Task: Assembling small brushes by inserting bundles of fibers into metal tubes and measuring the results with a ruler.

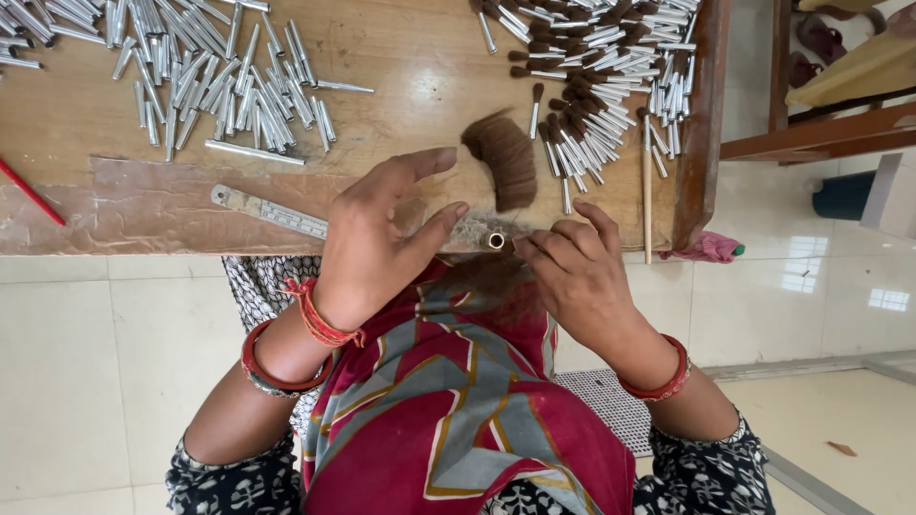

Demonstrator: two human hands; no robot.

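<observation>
**benchwatcher:** Wooden worktable (420,67) up top, pale tiled floor (57,381) underneath; whoever wears the camera sits right at the table's edge in red patterned cloth. Left side has a big scatter of bare silver metal tubes (219,81); right side has a heap of silver tubes with dark brown bristle tufts already in them (596,72). Loose bundle of dark brown hair (504,157) lies between the piles, just above the hands.

**tuftnerd:** yeah, and what are the hands doing?

**benchwatcher:** right hand (577,277) pinches a small silver metal tube (496,240) by its end, fingertips bunched together; the tube's open mouth faces the camera, right at the table's near edge. Left hand (377,238) is loose and half spread, thumb pointing out over the table, forefinger tip just beside the tube; can't tell if it actually touches. Wispy hair lies around the tube.

**tuftnerd:** anything else on the bench?

**benchwatcher:** flat steel ruler (267,212) lying slantwise by the left hand; thin wooden stick (647,186) upright-ish on the right; red pencil-like rod (29,191) at the far left; pink cloth (711,248) hanging off the right corner.
</observation>
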